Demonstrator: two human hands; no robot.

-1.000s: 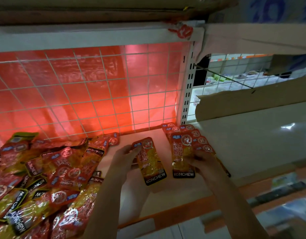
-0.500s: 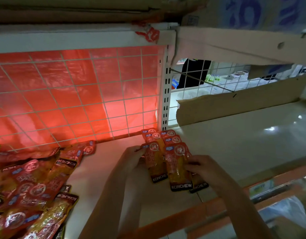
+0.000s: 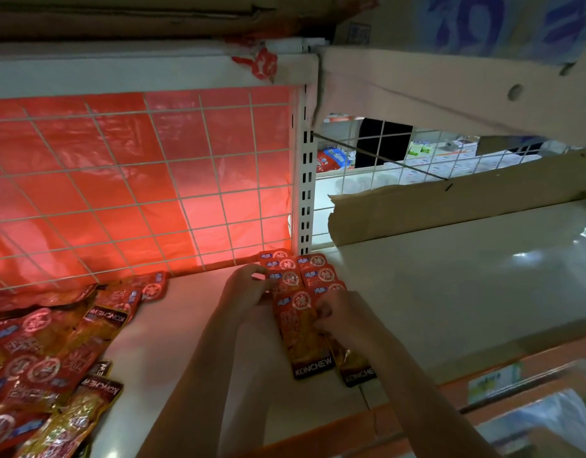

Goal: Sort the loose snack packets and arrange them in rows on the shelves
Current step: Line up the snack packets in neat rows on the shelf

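Both hands are pressing on the glossy red-and-yellow packet row (image 3: pixel 301 312) lying overlapped on the smooth white shelf (image 3: pixel 450 292): left hand (image 3: pixel 248 285) fingering its left edge, right hand (image 3: pixel 342 315) pinching the front packet. At 9 o'clock, loose crinkled packets (image 3: pixel 50 352) are piling. Beyond, a wire grid (image 3: pixel 136 180) is backing red plastic sheet; torn cardboard (image 3: pixel 450 206) is leaning at 2 o'clock.

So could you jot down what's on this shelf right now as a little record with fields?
setting: white shelf with a wire grid back
sorted rows: overlapping red packets beside the upright post
unsorted: loose pile at left
left hand: on the rows' left edge
right hand: pressing the front packets
behind: cardboard strip
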